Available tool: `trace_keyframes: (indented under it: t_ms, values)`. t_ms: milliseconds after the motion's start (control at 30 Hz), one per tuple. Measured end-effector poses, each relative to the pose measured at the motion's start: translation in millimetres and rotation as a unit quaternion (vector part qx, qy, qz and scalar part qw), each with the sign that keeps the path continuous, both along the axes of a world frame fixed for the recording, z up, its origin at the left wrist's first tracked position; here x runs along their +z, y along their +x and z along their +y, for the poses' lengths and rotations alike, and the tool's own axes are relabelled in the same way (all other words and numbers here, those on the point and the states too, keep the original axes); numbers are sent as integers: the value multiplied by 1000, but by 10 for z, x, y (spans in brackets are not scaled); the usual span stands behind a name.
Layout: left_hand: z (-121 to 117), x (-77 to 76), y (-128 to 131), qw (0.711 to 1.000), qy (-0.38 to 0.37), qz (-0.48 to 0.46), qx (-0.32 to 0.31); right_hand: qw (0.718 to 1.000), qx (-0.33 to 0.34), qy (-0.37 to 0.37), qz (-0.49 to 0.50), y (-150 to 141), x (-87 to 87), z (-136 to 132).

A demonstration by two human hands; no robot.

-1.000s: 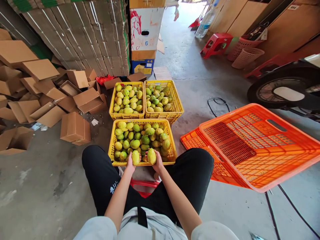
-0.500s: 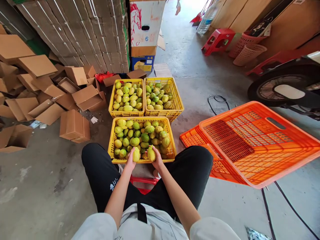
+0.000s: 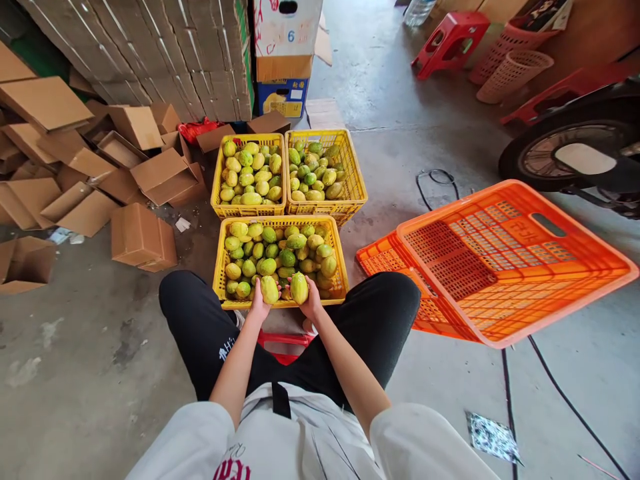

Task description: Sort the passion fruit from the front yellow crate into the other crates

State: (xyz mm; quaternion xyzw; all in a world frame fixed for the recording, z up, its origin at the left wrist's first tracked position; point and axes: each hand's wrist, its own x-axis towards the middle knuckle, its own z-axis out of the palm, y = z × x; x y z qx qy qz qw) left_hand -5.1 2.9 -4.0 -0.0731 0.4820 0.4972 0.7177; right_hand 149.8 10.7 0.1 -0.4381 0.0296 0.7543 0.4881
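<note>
My left hand (image 3: 259,305) cups a plump yellow-green oval fruit (image 3: 270,291), fingers partly hidden behind it. My right hand (image 3: 313,303) grips a similar yellow-green fruit (image 3: 299,289) with a knobbly top. Both fruits are held side by side, a small gap between them, above the near edge of a yellow plastic crate (image 3: 280,305). Loose fruits (image 3: 287,258) of the same kind, from yellow to dark green, fill much of that crate between my knees. I cannot tell for certain which kind of fruit it is.
Behind stand a left yellow crate (image 3: 250,210) and a right yellow crate (image 3: 356,180), both holding fruit. Orange crates (image 3: 520,267) lean tilted at my right, near a motorbike wheel (image 3: 545,157) and black cables (image 3: 507,387). Cardboard boxes (image 3: 143,237) litter the left floor.
My view has tipped down slightly, so the crates and floor sit higher in the picture. Both fruits remain in my hands, turned somewhat to show more of their upper surfaces.
</note>
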Motion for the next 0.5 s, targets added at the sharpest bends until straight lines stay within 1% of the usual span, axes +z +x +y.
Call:
trace_keyframes:
  t_ms: [133,333,500]
  values:
    - [3,26,9,1000,15,-3,-4,1000,-3,-3,-5,-22,-45,-16]
    - [12,99,38,999,41,-4,-2,1000,-9,20,-19,-28,-54,-39]
    - [-14,111,22,998,65,7,9,1000,21,8,-2,-15,-18,-38]
